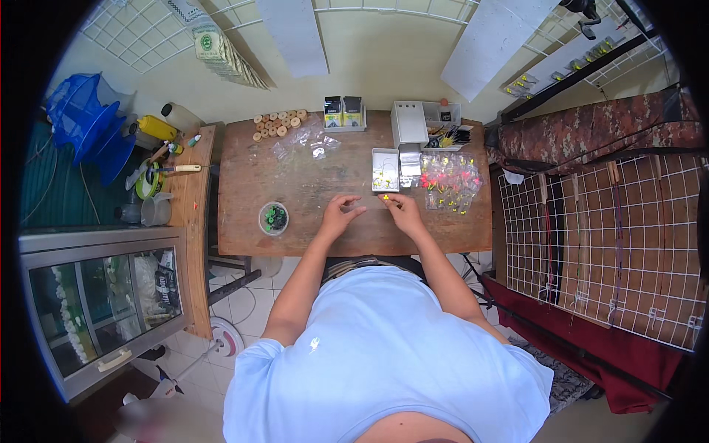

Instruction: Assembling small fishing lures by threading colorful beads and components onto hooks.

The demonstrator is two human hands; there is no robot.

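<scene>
My right hand (403, 212) is closed in a pinch at the near edge of a small white tray (374, 168). Between its fingertips is a tiny bright yellow piece (385, 197), which looks like a fishing jig head. More yellow heads with thin dark wires or hooks (384, 177) lie inside the tray. My left hand (340, 215) hovers over the wooden table (310, 184) to the left, thumb and fingers apart, holding nothing. Right of the tray sit a silvery packet (409, 162) and several clear bags (450, 177) with pink and yellow pieces.
A round tub of green and dark pieces (274, 218) stands at the left front. Wooden discs (278, 124) and loose clear bags (303, 138) lie at the back left. A box with dark packets (344, 118) and a white organizer (410, 124) stand along the back.
</scene>
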